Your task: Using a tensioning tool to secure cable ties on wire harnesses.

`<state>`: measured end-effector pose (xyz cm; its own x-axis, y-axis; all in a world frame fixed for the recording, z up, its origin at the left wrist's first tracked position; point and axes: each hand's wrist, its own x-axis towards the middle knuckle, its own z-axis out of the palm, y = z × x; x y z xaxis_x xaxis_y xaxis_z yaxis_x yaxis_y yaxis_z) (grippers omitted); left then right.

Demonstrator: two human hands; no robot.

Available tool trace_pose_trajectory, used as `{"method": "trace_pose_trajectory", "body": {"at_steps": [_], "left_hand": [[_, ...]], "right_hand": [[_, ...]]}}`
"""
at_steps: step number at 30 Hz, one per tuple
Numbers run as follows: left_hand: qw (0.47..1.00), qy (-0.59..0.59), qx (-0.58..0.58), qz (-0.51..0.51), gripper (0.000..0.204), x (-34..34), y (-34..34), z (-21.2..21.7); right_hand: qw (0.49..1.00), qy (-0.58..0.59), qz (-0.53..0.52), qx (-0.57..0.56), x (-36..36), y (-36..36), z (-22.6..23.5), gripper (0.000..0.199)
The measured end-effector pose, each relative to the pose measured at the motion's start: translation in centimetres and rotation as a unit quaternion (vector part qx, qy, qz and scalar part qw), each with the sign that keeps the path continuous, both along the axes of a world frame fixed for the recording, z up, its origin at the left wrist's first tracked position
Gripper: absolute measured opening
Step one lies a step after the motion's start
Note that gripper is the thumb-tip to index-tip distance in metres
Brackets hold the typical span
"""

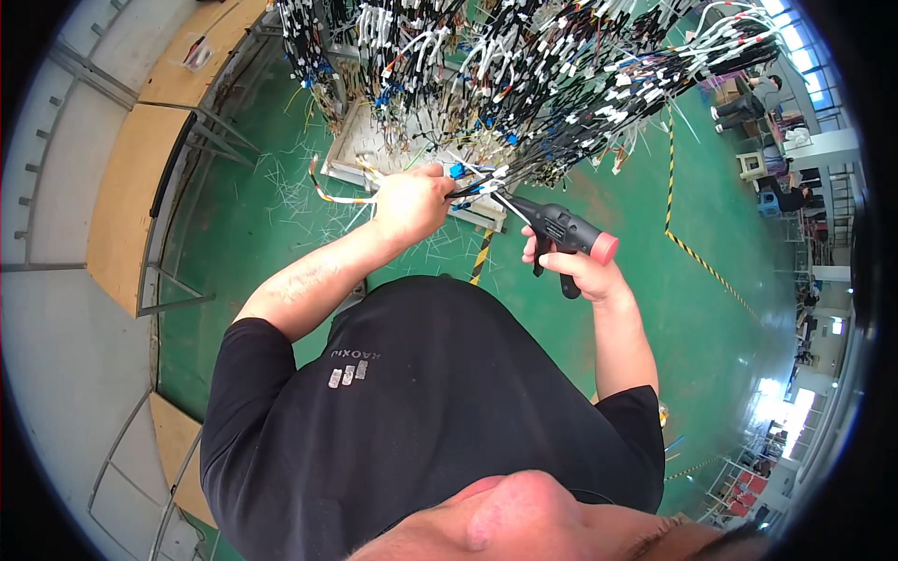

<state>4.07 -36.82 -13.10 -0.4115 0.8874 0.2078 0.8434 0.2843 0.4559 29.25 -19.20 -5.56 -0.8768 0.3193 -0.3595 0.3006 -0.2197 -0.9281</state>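
Note:
My left hand (412, 203) is closed around a bundle of thin wires (465, 190), black and white with a blue connector (456, 172) beside the fingers. A loose end of white, yellow and red wire (327, 194) sticks out to the left of this hand. My right hand (585, 268) grips a black cable tie gun (561, 229) with a red rear knob, its fingers around the handle and trigger. The gun's nose points up and left, close against the wire bundle. Whether a tie sits in the nose is too small to tell.
A dense mass of hanging wire harnesses (486, 75) with white connectors fills the far side, above a pale tray-like base (374, 140). Wooden-topped tables (140, 206) stand at left. Wire scraps (290, 192) lie on the green floor. Several people (748, 103) are far right.

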Motion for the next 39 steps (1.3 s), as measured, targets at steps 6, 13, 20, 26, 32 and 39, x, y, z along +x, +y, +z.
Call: {"method": "trace_pose_trajectory", "body": {"at_steps": [6,13,20,26,32,39], "left_hand": [[0.997,0.069,0.036,-0.022,0.017,-0.4,0.0,0.0],[0.998,0.015,0.062,-0.005,0.009,-0.3,-0.2,0.5],[0.987,0.077,0.133,-0.041,0.013,-0.1,-0.3,0.0],[0.986,0.058,0.154,-0.037,0.011,-0.2,0.0,-0.5],[0.996,-0.079,0.043,0.004,0.018,-1.7,0.4,0.3],[0.907,-0.399,-0.12,-0.064,0.045,-2.2,1.8,-0.4]], "right_hand": [[0.997,-0.011,0.042,0.062,-0.5,-0.1,0.2,0.05],[0.98,0.004,0.093,0.174,-1.3,-1.0,-1.1,0.045],[1.0,0.011,0.001,0.029,-1.0,-2.6,-2.9,0.032],[0.927,0.011,0.001,0.375,-0.8,-3.3,-4.4,0.027],[0.823,0.021,0.023,0.567,0.6,-2.7,-6.7,0.043],[0.722,0.058,0.034,0.688,0.0,-2.8,-4.6,0.037]]}}
